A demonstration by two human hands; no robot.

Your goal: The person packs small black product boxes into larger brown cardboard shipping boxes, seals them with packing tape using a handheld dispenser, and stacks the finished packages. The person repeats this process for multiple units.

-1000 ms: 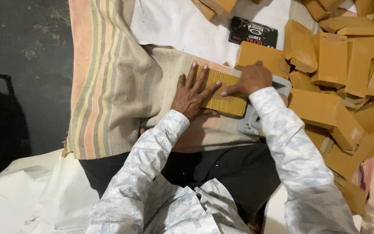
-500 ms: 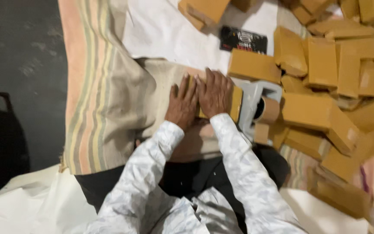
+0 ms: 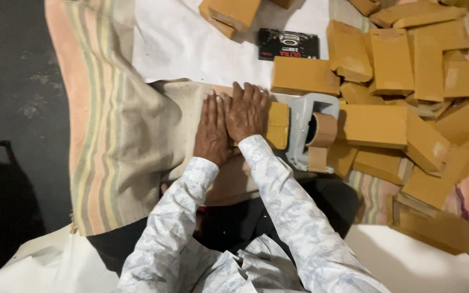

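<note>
Since a second ago the right hand (image 3: 249,111) has come in from the tape dispenser side; both hands now lie flat and side by side, fingers extended and close together, palms down, gripping nothing. The left hand (image 3: 213,127) rests on the tan board (image 3: 183,116) across the lap; the right hand presses on the brown paper packet (image 3: 277,126), covering most of it, only its right end showing. The packet lies on the board's right part, just beside the grey tape dispenser (image 3: 309,133). Right of the dispenser a heap of brown packets (image 3: 403,103) crowds up to it. A black box (image 3: 289,44) lies on the white sheet (image 3: 185,43) beyond the board's far edge. Open room: the striped cloth (image 3: 101,135) off the board's left edge.
</note>
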